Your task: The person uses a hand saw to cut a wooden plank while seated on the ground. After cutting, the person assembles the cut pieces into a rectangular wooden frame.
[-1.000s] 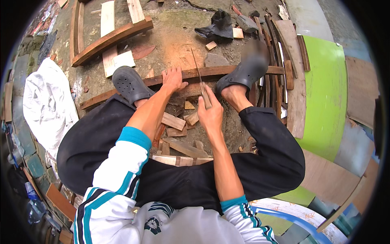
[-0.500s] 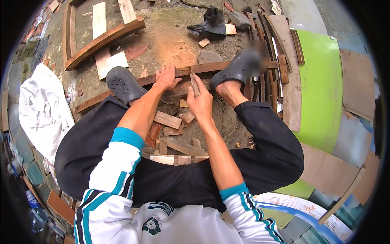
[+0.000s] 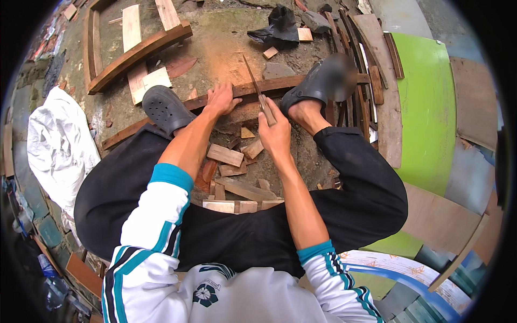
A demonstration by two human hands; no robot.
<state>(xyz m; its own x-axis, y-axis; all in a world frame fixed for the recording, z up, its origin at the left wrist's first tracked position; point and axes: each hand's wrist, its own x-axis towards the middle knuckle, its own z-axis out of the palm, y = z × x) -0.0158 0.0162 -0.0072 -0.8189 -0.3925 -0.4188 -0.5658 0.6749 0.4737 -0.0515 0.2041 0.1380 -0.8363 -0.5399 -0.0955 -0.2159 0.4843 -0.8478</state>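
A long dark wooden strip point(image 3: 249, 90) runs across the ground between my two feet. My left hand point(image 3: 220, 99) grips it left of the middle, fingers over its far edge and thumb toward me. In my right hand point(image 3: 276, 129) is a narrow handsaw point(image 3: 251, 72), my fingers closed round its wooden handle. The thin blade slants over the strip, its tip pointing away to the left. Whether the teeth touch the wood, I cannot tell. Orange sawdust point(image 3: 229, 64) lies beyond the strip. My black clogs point(image 3: 165, 109) rest at the strip's two sides.
Wood offcuts point(image 3: 225, 155) are heaped between my legs. A wooden frame point(image 3: 141, 56) lies at the far left, a black plastic bag point(image 3: 277, 27) farther ahead. Several dark strips point(image 3: 353, 48) and a green panel point(image 3: 423, 113) are on the right. White cloth point(image 3: 58, 140) lies at left.
My right hand has shifted a little right with the handsaw. Its blade, upright across the strip before, now slants with the tip farther left. My left hand has stayed on the strip.
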